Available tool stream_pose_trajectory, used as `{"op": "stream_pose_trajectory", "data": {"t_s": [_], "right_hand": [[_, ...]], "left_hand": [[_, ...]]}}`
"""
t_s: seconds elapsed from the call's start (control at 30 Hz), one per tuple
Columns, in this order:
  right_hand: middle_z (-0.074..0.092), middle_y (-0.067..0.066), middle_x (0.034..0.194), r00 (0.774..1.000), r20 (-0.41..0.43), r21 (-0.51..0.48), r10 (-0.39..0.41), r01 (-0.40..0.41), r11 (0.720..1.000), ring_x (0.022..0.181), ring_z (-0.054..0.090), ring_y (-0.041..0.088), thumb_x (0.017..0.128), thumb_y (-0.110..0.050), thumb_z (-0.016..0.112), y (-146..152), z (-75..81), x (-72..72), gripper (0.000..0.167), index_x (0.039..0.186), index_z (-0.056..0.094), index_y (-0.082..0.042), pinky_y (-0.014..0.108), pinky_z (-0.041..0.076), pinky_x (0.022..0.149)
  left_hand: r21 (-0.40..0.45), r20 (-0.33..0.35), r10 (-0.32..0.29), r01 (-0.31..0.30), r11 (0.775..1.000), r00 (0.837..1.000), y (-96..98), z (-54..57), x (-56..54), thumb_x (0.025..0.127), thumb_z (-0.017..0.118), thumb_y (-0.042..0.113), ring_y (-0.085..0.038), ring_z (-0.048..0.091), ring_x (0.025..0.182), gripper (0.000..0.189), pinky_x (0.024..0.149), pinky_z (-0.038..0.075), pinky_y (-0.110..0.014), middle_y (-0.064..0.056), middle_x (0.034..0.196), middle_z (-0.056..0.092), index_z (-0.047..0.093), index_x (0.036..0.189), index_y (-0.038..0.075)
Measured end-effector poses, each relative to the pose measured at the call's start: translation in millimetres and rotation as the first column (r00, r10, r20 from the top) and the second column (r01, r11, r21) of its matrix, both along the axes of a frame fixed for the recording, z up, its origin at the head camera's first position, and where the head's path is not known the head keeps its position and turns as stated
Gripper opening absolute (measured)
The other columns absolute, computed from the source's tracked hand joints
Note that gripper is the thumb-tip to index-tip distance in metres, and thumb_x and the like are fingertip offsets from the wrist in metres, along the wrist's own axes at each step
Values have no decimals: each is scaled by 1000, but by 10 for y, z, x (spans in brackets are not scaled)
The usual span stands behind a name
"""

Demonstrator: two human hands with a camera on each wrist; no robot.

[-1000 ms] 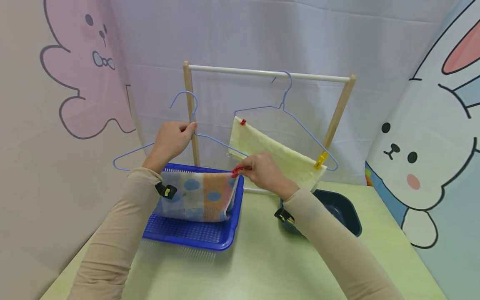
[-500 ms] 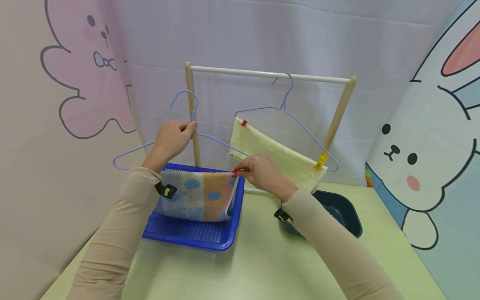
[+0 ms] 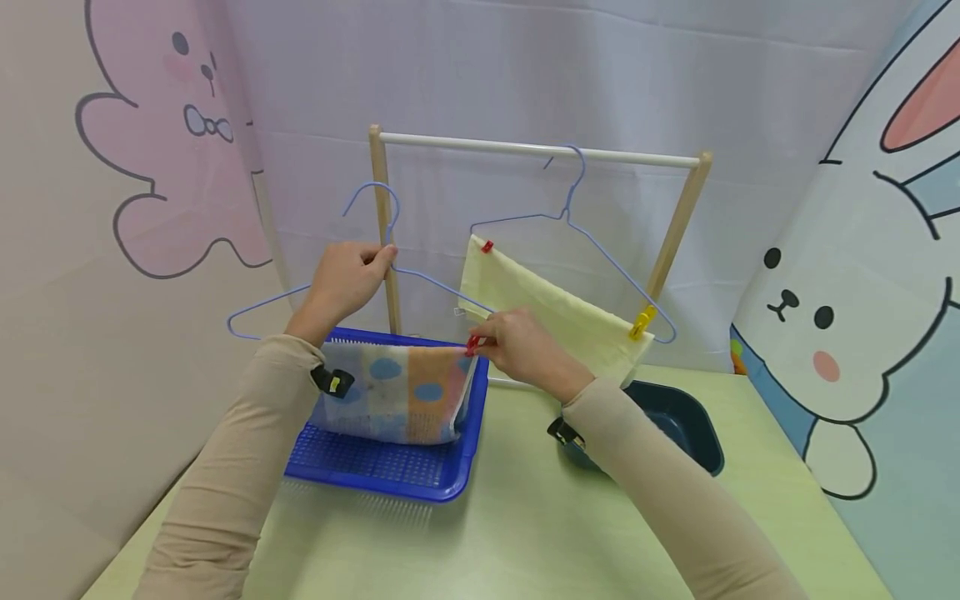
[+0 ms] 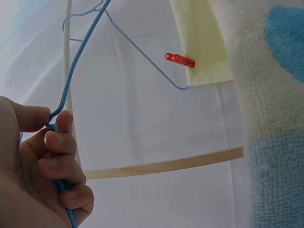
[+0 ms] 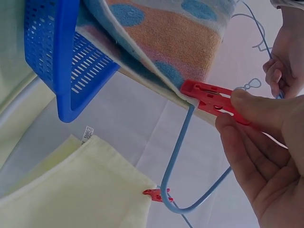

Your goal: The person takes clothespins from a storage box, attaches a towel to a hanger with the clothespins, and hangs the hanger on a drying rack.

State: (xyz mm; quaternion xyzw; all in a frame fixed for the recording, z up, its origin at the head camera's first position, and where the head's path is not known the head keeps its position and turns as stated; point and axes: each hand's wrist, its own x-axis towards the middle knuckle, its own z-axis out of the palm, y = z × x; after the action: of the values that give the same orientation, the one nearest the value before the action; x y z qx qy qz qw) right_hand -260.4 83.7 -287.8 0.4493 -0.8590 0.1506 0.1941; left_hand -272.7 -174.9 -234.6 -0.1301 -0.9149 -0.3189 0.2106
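Note:
My left hand (image 3: 347,279) grips a blue wire hanger (image 3: 438,285) just below its hook, fingers curled round the wire in the left wrist view. A folded towel (image 3: 390,392) with blue dots on orange, white and blue patches hangs from the hanger's lower wire, over a blue basket. At its right corner sits a red clothespin (image 5: 211,99), its jaws over the towel edge and the wire. My right hand (image 3: 528,346) pinches the handle end of this clothespin between thumb and index finger. The towel's left end is hidden behind my left wrist.
Behind stands a rack (image 3: 525,147) with a white bar and wooden posts. A second blue hanger (image 3: 609,254) on it carries a yellow cloth (image 3: 551,300), clipped by red and yellow clothespins (image 3: 642,323). The blue basket (image 3: 375,492) and a dark bin (image 3: 701,425) stand on the table.
The red clothespin in my right hand has turned slightly more upright at the towel corner. Both hands stay in nearly the same place.

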Motion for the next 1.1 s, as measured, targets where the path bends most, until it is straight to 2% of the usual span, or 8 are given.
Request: {"op": "stream_pose_trajectory", "data": {"t_s": [0.17, 0.33, 0.6, 0.83, 1.1], "right_hand": [[68, 3, 79, 1000, 25, 4, -17, 17, 1000, 66, 61, 11, 81, -7, 74, -2, -5, -4, 16, 96, 74, -3, 22, 47, 59], [67, 4, 80, 999, 50, 9, -21, 20, 1000, 70, 65, 11, 82, -8, 74, -6, -14, -21, 14, 95, 73, -3, 20, 49, 62], [69, 4, 85, 996, 86, -26, -23, 26, 999, 72, 66, 12, 82, -10, 74, -3, -41, -53, 15, 96, 71, -4, 22, 50, 65], [70, 8, 95, 992, 115, -41, -47, 52, 998, 78, 67, 18, 84, -11, 71, 21, -36, -37, 32, 115, 66, 0, 28, 52, 69], [69, 11, 100, 987, 137, -47, -80, 87, 995, 80, 67, 17, 86, -9, 69, 100, -52, -30, 29, 114, 67, -2, 29, 53, 70]], "left_hand": [[10, 4, 4, -4, 1000, 1000, 7, -1, -1, 99, 43, 41, -18, 32, 48, 48, 48, 27, -32, -5, 61, 54, 62, 69, 9], [7, 4, 0, 0, 1000, 1000, 7, -9, -6, 99, 43, 40, -19, 34, 50, 47, 49, 28, -32, -6, 62, 55, 63, 71, 8], [4, 17, 7, -7, 1000, 1000, 13, -16, -6, 99, 44, 41, -21, 36, 52, 46, 51, 31, -34, -7, 68, 59, 64, 74, 9], [1, 30, 3, -3, 1000, 1000, 7, -9, -3, 99, 42, 43, -21, 35, 51, 47, 51, 31, -34, -8, 68, 58, 63, 73, 9], [-9, 27, 16, -15, 1000, 1000, -7, -19, -7, 99, 43, 41, -21, 36, 52, 46, 51, 31, -33, -8, 69, 59, 65, 74, 9]]}}
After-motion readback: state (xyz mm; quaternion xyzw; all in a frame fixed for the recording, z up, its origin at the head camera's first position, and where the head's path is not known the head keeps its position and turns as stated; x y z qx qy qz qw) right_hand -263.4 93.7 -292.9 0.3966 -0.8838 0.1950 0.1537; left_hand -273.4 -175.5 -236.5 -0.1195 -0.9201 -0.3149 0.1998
